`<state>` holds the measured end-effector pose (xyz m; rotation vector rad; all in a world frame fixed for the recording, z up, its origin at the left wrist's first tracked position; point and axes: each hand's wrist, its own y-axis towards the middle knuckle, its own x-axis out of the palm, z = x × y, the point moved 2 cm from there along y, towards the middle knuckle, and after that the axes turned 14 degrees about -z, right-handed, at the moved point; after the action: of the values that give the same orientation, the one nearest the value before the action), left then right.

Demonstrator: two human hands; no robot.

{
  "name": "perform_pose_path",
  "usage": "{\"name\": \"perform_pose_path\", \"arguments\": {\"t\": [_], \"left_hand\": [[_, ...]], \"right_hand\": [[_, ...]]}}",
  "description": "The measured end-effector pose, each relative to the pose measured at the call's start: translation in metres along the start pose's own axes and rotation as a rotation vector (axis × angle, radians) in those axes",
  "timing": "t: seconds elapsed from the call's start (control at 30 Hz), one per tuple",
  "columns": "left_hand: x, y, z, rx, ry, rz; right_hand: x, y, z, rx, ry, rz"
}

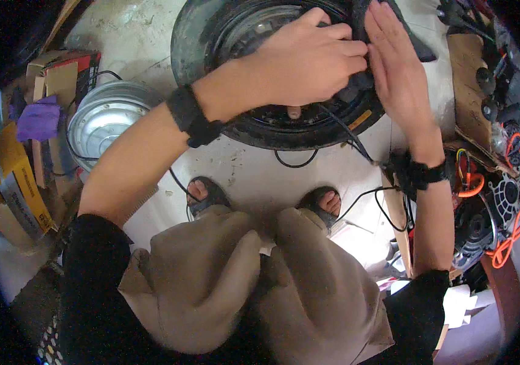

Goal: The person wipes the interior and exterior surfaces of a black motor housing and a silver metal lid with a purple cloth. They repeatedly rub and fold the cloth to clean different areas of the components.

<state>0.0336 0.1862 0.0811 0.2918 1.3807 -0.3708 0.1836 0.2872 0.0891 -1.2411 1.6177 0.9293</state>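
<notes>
From where I stand, the person sits bent over a black-tyred wheel [272,129] lying on the pale floor [254,167], just beyond their sandalled feet. The left hand [321,58] reaches across the wheel from the side, knuckles up, its fingers bent over the dark middle of it; I can't tell whether they are clamped on anything, since the back of the hand hides the tips. The right hand [397,58] is laid along the wheel's right edge, its fingers stretched out straight against a dark piece [417,39]; whether they grip it from beneath, I can't see. The two hands are right next to each other.

A black cable [346,129] comes out from the wheel below the left hand and runs off toward the right wrist. Over to the left of the wheel, near the person's forearm, sits a round silver metal housing [104,125], with cardboard boxes and a purple cloth [38,118] beyond it. Along the right side, I see an orange cable [509,240] among dark parts and a torn cardboard box [470,85].
</notes>
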Motion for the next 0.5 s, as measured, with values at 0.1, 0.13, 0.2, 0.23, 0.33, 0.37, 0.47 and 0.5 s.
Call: {"name": "perform_pose_path", "arguments": {"t": [0.1, 0.13, 0.2, 0.23, 0.33, 0.37, 0.47, 0.5], "left_hand": [[-0.001, -0.006, -0.001, 0.011, -0.07, 0.007], [0.0, -0.009, 0.001, 0.011, -0.125, -0.001], [-0.001, -0.009, -0.008, 0.007, -0.163, -0.004], [-0.002, -0.009, -0.007, -0.02, -0.109, -0.044], [-0.008, -0.02, -0.008, -0.059, -0.073, 0.0], [-0.005, -0.026, -0.013, -0.028, -0.13, 0.05], [0.001, -0.04, -0.017, -0.02, -0.185, 0.085], [0.001, -0.037, -0.018, -0.019, -0.193, 0.063]], "right_hand": [[0.002, -0.039, -0.01, 0.097, 0.021, -0.107], [0.003, -0.048, -0.02, 0.149, 0.061, -0.162], [-0.004, -0.04, -0.016, 0.12, 0.011, -0.204], [-0.008, -0.02, -0.017, 0.132, 0.018, -0.206], [-0.02, 0.02, -0.024, -0.048, -0.113, -0.048], [-0.02, 0.017, -0.027, -0.033, -0.116, -0.063], [-0.021, -0.02, -0.039, -0.043, -0.112, -0.107], [-0.021, -0.04, -0.041, 0.042, -0.071, -0.179]]}}
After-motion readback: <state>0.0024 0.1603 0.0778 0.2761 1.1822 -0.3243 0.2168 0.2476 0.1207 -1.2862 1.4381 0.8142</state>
